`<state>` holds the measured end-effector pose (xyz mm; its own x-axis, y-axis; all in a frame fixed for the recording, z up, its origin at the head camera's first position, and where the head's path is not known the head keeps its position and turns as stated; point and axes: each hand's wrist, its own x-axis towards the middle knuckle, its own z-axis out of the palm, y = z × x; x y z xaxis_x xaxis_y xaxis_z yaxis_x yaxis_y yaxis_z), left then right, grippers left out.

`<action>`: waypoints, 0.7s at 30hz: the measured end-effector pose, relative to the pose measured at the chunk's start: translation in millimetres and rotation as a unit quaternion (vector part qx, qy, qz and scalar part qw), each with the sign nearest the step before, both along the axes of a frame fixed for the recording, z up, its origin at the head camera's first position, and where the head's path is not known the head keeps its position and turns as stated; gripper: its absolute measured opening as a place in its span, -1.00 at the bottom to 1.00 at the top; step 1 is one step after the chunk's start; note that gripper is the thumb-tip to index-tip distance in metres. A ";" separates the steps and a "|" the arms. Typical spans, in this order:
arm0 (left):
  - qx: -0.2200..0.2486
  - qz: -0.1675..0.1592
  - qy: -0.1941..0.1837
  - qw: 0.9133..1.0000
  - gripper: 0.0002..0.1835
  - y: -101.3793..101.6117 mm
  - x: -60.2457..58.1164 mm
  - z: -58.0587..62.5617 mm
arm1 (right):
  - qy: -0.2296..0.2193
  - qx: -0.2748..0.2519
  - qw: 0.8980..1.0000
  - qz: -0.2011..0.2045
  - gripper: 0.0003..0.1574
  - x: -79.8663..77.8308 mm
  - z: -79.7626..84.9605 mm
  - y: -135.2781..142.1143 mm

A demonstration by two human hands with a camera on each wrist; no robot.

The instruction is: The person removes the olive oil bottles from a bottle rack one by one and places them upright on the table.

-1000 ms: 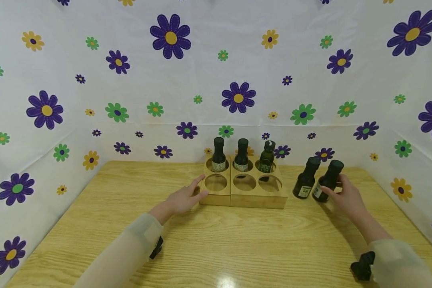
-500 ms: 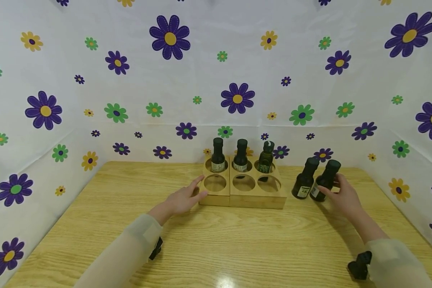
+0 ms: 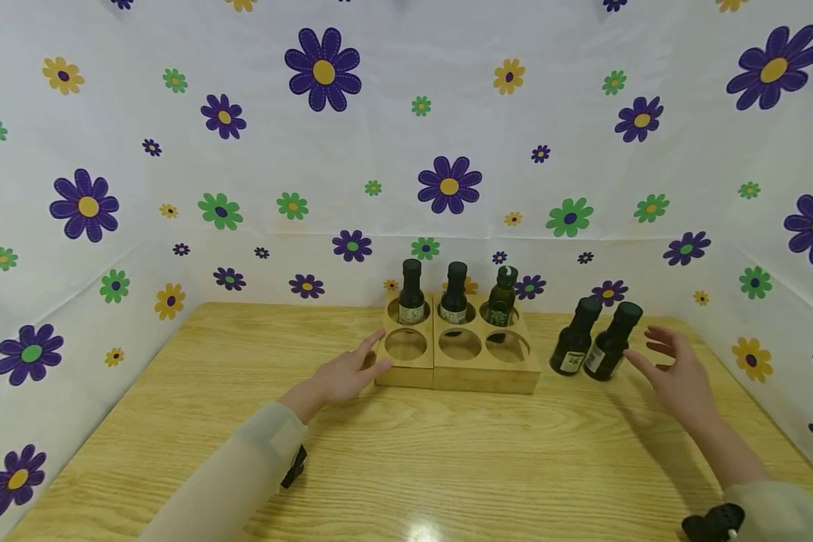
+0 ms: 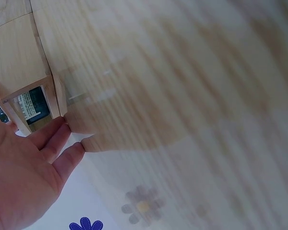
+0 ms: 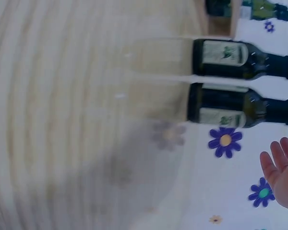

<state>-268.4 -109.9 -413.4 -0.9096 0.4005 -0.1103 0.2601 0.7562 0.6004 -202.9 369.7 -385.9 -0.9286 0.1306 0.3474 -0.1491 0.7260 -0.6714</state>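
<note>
Two wooden bottle holders with round holes stand side by side: a narrow holder (image 3: 405,376) on the left and a wider holder (image 3: 486,380) on the right. My left hand (image 3: 339,376) touches the narrow one's left side, its thumb by the front corner and its fingers along the wall. To the right, two dark glass bottles stand upright on the table, a left bottle (image 3: 574,339) and a right bottle (image 3: 612,342), close together with pale labels. My right hand (image 3: 680,376) hovers just right of the right bottle, fingers loosely spread and holding nothing.
The holders' back row carries a dark bottle (image 3: 412,293), a second dark bottle (image 3: 455,293) and a green bottle (image 3: 503,297). Behind the wooden table (image 3: 406,459) hangs a white flowered cloth (image 3: 257,150), which also closes both sides.
My right hand has let go of the right bottle and drawn away to the right. That bottle now stands slightly closer to its neighbour. My left hand has stayed at the holder.
</note>
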 end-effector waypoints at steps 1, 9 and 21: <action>0.000 0.000 0.000 1.000 -0.18 -0.3 0.0 -0.3 | 0.006 -0.001 1.000 -0.001 -0.22 1.2 3.0 -0.7; 0.000 -0.002 -0.002 1.000 -0.18 -1.1 -0.3 -1.9 | 0.046 -0.020 0.999 0.016 -0.28 9.4 24.0 -20.1; 0.001 0.002 0.000 1.000 -0.19 0.7 -0.1 -0.9 | 0.119 -0.016 0.989 0.088 -0.39 12.4 37.2 -68.2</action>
<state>-268.5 -109.1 -414.3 -0.9111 0.3972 -0.1099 0.2571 0.7563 0.6016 -190.4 301.5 -348.7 -0.8306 -0.0114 0.5567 -0.4279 0.6530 -0.6249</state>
